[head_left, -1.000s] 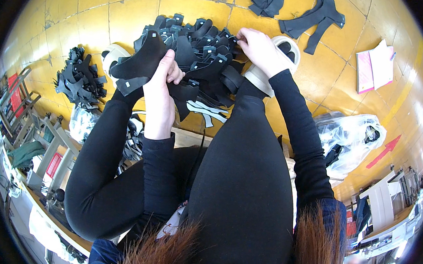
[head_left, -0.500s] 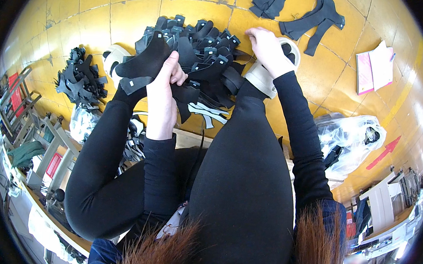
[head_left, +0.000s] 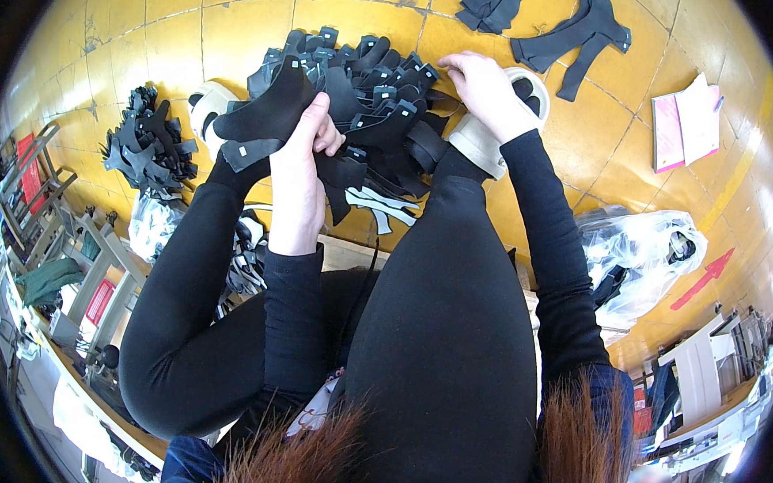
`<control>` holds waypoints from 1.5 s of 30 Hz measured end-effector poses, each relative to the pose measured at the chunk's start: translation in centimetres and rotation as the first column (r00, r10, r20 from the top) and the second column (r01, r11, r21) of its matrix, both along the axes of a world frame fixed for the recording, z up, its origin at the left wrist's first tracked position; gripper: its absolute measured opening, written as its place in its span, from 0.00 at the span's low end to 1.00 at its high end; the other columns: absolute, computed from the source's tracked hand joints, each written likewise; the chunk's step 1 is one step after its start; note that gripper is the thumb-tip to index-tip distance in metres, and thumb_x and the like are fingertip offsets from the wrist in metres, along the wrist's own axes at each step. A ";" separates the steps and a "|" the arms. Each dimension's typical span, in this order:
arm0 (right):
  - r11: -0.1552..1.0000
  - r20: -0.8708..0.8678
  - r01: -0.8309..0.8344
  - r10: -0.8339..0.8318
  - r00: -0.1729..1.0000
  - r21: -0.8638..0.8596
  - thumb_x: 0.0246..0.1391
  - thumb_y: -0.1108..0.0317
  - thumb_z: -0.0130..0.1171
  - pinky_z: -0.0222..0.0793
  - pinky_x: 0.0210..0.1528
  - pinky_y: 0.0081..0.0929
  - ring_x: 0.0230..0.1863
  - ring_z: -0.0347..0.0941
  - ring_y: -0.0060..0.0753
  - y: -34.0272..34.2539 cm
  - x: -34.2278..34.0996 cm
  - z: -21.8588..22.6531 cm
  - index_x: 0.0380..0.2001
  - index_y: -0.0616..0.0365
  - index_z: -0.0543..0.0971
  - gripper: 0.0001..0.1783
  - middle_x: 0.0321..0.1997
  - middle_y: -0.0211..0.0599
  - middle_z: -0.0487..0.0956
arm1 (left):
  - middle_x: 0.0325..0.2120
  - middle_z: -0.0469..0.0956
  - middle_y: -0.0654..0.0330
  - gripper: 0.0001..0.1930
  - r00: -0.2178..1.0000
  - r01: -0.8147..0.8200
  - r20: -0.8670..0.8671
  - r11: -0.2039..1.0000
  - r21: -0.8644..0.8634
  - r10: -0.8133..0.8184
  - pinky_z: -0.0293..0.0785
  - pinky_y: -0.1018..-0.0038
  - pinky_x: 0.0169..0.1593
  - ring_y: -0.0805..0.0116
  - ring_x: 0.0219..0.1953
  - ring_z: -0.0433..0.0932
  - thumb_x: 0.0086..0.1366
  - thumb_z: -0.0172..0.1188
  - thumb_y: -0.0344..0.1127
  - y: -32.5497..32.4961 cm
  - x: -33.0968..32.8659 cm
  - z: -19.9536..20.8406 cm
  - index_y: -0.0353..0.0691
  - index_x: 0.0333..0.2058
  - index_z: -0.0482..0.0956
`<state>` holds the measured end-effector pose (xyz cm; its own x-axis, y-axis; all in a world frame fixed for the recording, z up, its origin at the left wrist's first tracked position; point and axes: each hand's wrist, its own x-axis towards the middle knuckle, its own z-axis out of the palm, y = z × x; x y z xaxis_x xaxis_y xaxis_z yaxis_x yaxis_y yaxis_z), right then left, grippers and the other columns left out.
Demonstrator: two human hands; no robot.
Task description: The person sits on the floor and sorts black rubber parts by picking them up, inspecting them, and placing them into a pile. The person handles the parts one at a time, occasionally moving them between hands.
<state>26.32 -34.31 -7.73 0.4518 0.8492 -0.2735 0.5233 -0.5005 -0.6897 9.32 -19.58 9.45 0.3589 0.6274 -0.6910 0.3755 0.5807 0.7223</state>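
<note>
My left hand [head_left: 301, 161] is closed on a black fabric piece [head_left: 271, 103], curved and wide, with a small pale label near its top. Under it, close to my wrist, lies another labelled black strip [head_left: 248, 153]; whether my hand grips that one too is hidden. Just ahead spreads a heap of similar black cut pieces [head_left: 385, 122], many with small tags. At the heap's right edge, above my right shoe, my right hand [head_left: 488, 93] hovers with loosely bent, outstretched fingers and nothing visible in them. White-edged strips [head_left: 375, 204] lie at the heap's near side.
A smaller pile of black pieces [head_left: 149, 143] sits left, beside my left shoe [head_left: 207, 107]. Flat black pieces [head_left: 571, 40] lie at the far right. A pink pad with paper [head_left: 672, 135] and a clear plastic bag [head_left: 643, 248] rest on the yellow tiled floor [head_left: 587, 147].
My right hand has shifted slightly left, toward the heap, its fingers reaching out a little more. My left hand and the black piece have barely moved.
</note>
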 end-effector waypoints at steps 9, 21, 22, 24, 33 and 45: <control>0.967 -0.294 0.002 0.075 0.953 0.254 0.59 0.66 0.56 0.73 0.47 0.35 0.43 0.78 0.44 0.6 0.3 3.8 0.40 0.55 0.82 0.10 0.38 0.40 0.81 | 0.16 0.57 0.71 0.20 1.000 0.014 -0.006 1.000 0.008 -0.014 0.59 0.75 0.36 0.76 0.22 0.57 0.72 0.54 0.43 0.0 0.0 0.0 0.47 0.19 0.64; 0.939 -0.140 -0.210 0.255 0.957 0.272 0.49 0.64 0.68 0.66 0.51 0.35 0.49 0.71 0.38 0.4 -2.4 5.4 0.43 0.50 0.76 0.17 0.44 0.31 0.72 | 0.16 0.57 0.71 0.21 1.000 -0.005 -0.023 1.000 0.001 0.005 0.61 0.75 0.37 0.75 0.22 0.57 0.72 0.54 0.44 0.2 -0.1 -0.2 0.47 0.19 0.64; 0.930 -0.100 -0.223 0.261 0.960 0.293 0.49 0.64 0.67 0.66 0.51 0.35 0.48 0.72 0.38 0.3 -2.6 5.3 0.42 0.50 0.76 0.16 0.44 0.31 0.72 | 0.16 0.57 0.71 0.21 1.000 -0.006 -0.021 1.000 0.001 0.006 0.61 0.75 0.37 0.75 0.22 0.57 0.72 0.54 0.43 0.3 -0.1 -0.3 0.47 0.19 0.64; 0.917 -0.070 -0.221 0.258 0.964 0.331 0.50 0.64 0.67 0.66 0.50 0.35 0.47 0.71 0.38 0.1 -2.8 5.1 0.40 0.49 0.77 0.14 0.42 0.30 0.72 | 0.16 0.57 0.71 0.21 1.000 -0.008 -0.017 1.000 -0.001 0.008 0.61 0.75 0.38 0.75 0.22 0.58 0.72 0.54 0.43 0.4 0.0 -0.5 0.47 0.19 0.64; 0.954 -0.468 -0.241 0.296 0.832 0.175 0.50 0.69 0.63 0.67 0.55 0.36 0.51 0.72 0.39 -1.7 -2.5 6.3 0.31 0.54 0.76 0.06 0.48 0.30 0.78 | 0.15 0.57 0.71 0.21 0.999 -0.015 -0.028 1.000 0.015 0.015 0.62 0.75 0.36 0.76 0.21 0.58 0.72 0.54 0.43 0.3 -0.1 -0.2 0.47 0.19 0.64; 0.936 -0.305 -0.229 0.308 0.901 0.268 0.50 0.69 0.62 0.68 0.50 0.35 0.48 0.73 0.36 -2.0 -2.5 6.5 0.31 0.54 0.76 0.06 0.39 0.32 0.79 | 0.15 0.57 0.72 0.20 1.000 -0.011 -0.025 1.000 0.015 0.011 0.62 0.75 0.36 0.76 0.21 0.57 0.72 0.54 0.42 0.4 -0.1 -0.2 0.48 0.20 0.64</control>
<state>23.85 -36.32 -1.22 0.1124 0.9807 -0.1598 0.3320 -0.1887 -0.9242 9.21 -19.15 9.29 0.3345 0.6415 -0.6904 0.3877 0.5740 0.7212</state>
